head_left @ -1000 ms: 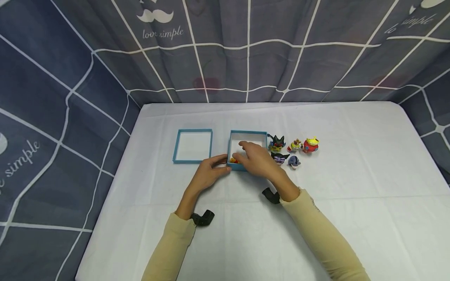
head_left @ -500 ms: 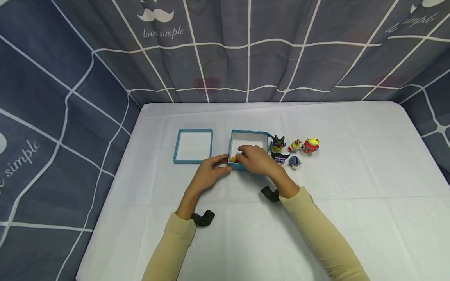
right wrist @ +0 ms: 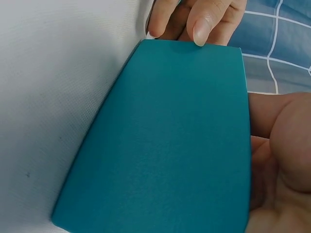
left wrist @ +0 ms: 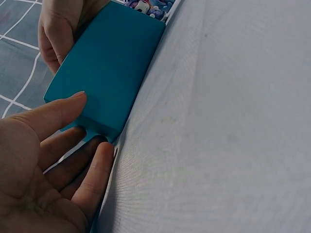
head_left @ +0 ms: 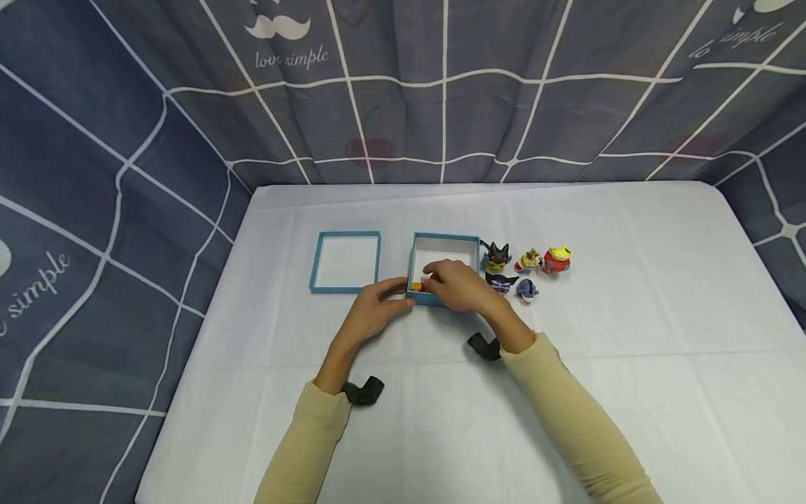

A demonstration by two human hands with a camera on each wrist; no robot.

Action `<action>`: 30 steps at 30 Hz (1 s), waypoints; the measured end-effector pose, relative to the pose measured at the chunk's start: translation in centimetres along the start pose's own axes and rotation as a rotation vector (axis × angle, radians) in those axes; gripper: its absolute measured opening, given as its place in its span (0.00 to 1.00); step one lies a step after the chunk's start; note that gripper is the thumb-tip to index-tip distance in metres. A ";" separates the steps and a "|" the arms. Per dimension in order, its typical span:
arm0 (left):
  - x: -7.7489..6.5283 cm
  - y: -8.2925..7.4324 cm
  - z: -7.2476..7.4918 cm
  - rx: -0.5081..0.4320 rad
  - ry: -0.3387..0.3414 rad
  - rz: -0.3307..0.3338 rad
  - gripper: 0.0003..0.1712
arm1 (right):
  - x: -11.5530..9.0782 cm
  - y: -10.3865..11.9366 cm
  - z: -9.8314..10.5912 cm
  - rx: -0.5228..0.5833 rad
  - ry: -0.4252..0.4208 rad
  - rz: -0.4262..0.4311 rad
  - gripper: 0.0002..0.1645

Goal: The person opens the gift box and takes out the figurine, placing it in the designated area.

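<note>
A teal open box (head_left: 462, 238) with a white inside stands mid-table. My left hand (head_left: 373, 311) steadies its near left corner. In the left wrist view, the thumb (left wrist: 70, 109) rests on the front face, and the other fingers lie nearly straight along the side. My right hand (head_left: 460, 285) reaches over the right part of the box, bent fingers inside it. Beside its thumb, a small orange, yellow and red toy figure (head_left: 415, 286) shows in the near left corner. The right fingertips are partly hidden, and whether they pinch the figure I cannot tell.
Left of the box lies a teal-rimmed lid (head_left: 345, 290), white inside face up. To the right stand several toy figures: a dark pointy-eared one (head_left: 497, 257), one with a purple bow (head_left: 501, 283), a blue one (head_left: 527, 290), a small yellow-red one (head_left: 527, 261) and a red-yellow one (head_left: 557, 260).
My right hand has dipped slightly lower into the box, its raised index finger coming down. The orange toy figure shows differently beside the thumb. My left hand stays on the corner.
</note>
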State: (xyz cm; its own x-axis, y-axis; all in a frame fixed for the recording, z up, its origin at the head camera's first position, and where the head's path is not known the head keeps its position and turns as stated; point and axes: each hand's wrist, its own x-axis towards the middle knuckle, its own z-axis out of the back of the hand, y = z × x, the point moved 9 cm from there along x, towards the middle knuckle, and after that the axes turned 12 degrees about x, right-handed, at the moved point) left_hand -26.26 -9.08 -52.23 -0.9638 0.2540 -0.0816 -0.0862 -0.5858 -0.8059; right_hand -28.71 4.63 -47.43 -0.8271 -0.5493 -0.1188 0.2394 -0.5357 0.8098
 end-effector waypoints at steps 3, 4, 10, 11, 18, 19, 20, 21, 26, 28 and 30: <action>0.0 0.0 0.0 0.001 0.000 0.004 0.30 | 0.0 -0.1 0.1 0.006 -0.009 -0.005 0.20; 0.0 0.0 0.0 0.002 -0.001 0.004 0.30 | 0.0 -0.1 0.2 0.006 -0.016 -0.008 0.21; 0.1 0.0 0.0 0.002 -0.001 0.010 0.29 | -0.2 -0.1 0.7 0.014 -0.054 -0.021 0.22; 0.0 0.0 0.0 0.000 0.000 0.012 0.29 | -0.2 -0.1 0.7 0.015 -0.055 -0.021 0.21; 0.0 0.1 0.0 -0.010 0.001 0.022 0.30 | -0.2 0.1 0.9 -0.004 -0.080 0.004 0.18; 0.0 0.1 0.0 -0.015 0.002 0.020 0.30 | -0.2 0.0 0.9 -0.006 -0.083 0.005 0.18; 0.0 0.1 0.0 -0.025 0.004 0.019 0.30 | -0.2 0.0 0.8 -0.009 -0.085 0.007 0.18; 0.0 0.0 -0.1 -0.038 0.008 0.013 0.31 | -0.2 0.0 0.8 -0.012 -0.088 0.010 0.18; 0.0 -0.1 -0.2 -0.094 0.024 0.000 0.34 | -0.2 0.0 0.8 0.005 -0.105 0.019 0.18; 0.0 -0.1 -0.2 -0.095 0.025 -0.001 0.35 | -0.3 0.1 0.8 0.022 -0.115 0.028 0.19; 0.0 -0.1 -0.2 -0.089 0.024 -0.004 0.34 | -0.4 0.1 0.9 0.049 -0.125 0.033 0.20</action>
State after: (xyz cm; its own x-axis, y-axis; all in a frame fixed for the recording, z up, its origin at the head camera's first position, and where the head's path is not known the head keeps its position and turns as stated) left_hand -26.17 -8.88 -52.26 -0.9569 0.2755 -0.0915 -0.0662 -0.5139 -0.8553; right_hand -28.84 5.34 -46.78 -0.8771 -0.4798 -0.0215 0.2449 -0.4854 0.8393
